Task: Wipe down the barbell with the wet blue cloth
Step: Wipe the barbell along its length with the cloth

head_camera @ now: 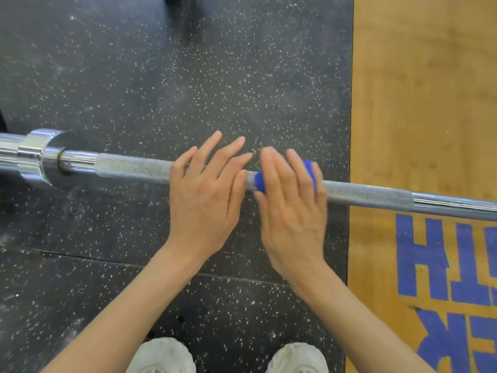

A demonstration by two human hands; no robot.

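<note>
Below the camera, the barbell (129, 168) runs from left to right above a black speckled rubber floor (134, 76), its chrome sleeve and collar at the left and its far end passing above a wooden platform (416, 103) painted with blue letters. The blue cloth (260, 181) is wrapped around the knurled shaft near the middle of the view, showing on either side of the right hand (291, 211). That hand lies flat over the cloth with straight fingers, so its grip is apart, pressing rather than clasping. Just beside it, the left hand (204, 195) rests on the bare shaft with fingers spread and straight, likewise apart. Two pale shoes (161, 356) show at the bottom edge on the rubber floor.
</note>
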